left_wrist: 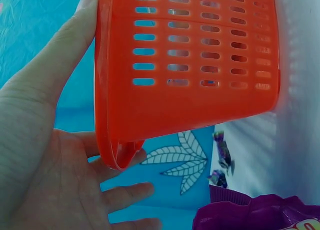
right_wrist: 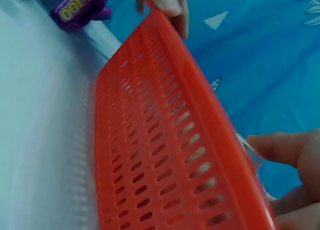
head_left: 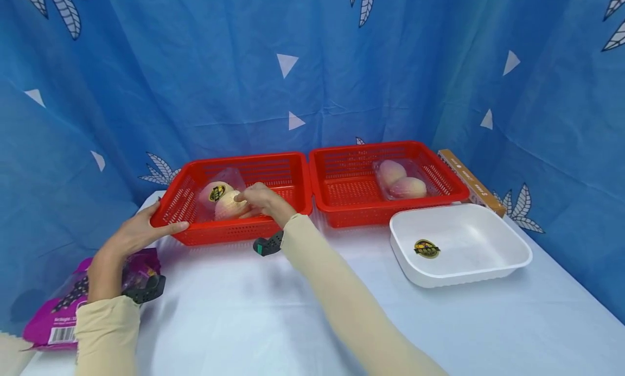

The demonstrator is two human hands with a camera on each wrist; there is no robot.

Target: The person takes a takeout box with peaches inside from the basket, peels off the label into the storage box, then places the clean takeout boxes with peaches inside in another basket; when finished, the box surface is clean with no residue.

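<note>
At the left stands a red slotted basket (head_left: 234, 235). My left hand (head_left: 134, 232) holds its near left corner, with the thumb (left_wrist: 75, 39) along the rim and the other fingers spread around the outside. Inside this basket lies a clear plastic pack of two peaches (head_left: 229, 205), one under a black and gold label. My right hand (head_left: 266, 199) reaches over the near rim and grips the pack's right side. In the right wrist view, a thin clear edge (right_wrist: 252, 152) shows at my fingers; the basket wall hides most of the pack.
A second red basket (head_left: 390, 205) with another peach pack (head_left: 402, 180) adjoins on the right. In front of it sits a white tray (head_left: 461, 278) bearing a similar label. A brown box (head_left: 471, 180) lies behind, and a purple bag (head_left: 53, 322) is beside my left forearm.
</note>
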